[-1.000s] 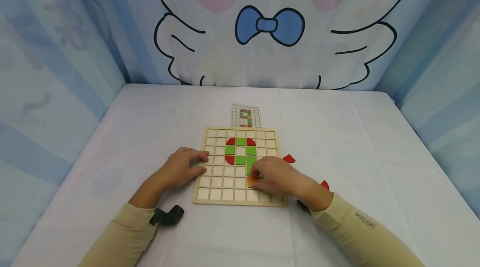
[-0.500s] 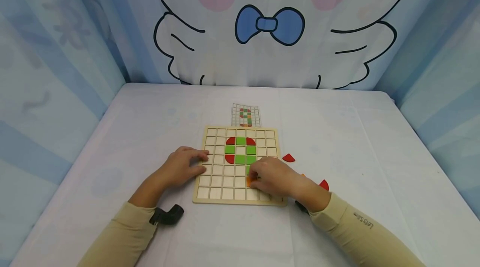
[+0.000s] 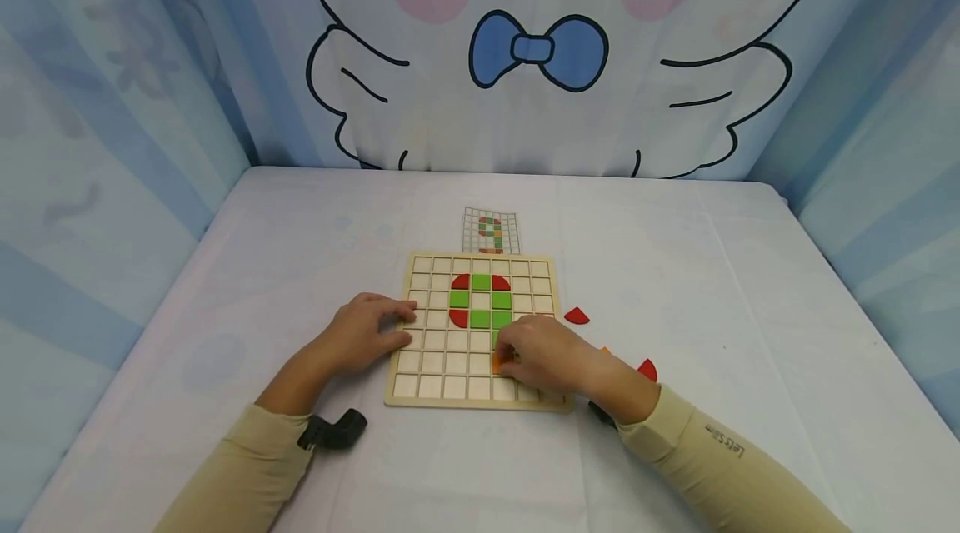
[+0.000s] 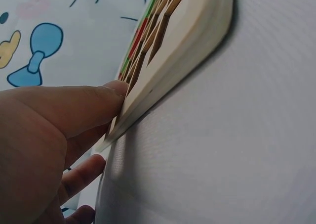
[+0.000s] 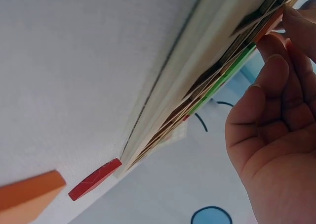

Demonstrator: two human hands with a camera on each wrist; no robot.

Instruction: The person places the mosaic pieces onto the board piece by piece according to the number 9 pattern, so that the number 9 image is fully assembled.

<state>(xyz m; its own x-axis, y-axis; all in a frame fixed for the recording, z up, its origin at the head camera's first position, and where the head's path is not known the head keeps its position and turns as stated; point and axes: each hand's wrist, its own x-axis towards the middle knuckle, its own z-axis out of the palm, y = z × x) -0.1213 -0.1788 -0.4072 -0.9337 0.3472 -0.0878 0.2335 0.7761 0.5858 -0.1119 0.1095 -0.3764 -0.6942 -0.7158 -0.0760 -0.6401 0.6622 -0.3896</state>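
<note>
A wooden grid board [image 3: 431,363] lies on the white table. Red rounded tiles [image 3: 459,318] and green square tiles [image 3: 481,319] fill some of its cells in a ring with a tail. At the tail's lower end, my right hand [image 3: 543,356] pinches an orange tile [image 3: 496,364] between thumb and fingers, and the hand covers part of it. That orange tile [image 5: 270,25] sits at cell level in the right wrist view. My left hand [image 3: 366,331] rests against the board's left edge, thumb [image 4: 98,105] touching the frame, fingers spread apart from it.
Behind the board lies a printed pattern card [image 3: 472,235]. To the right are a loose red piece [image 3: 577,316], another red piece [image 3: 647,370] by the right wrist, and an orange piece [image 3: 605,350] partly behind the forearm. A patterned curtain [image 3: 540,125] stands at the back.
My right hand has shifted very slightly left over the orange tile, hiding more of it. The loose orange piece now shows beside the right wrist. The left hand stays put.
</note>
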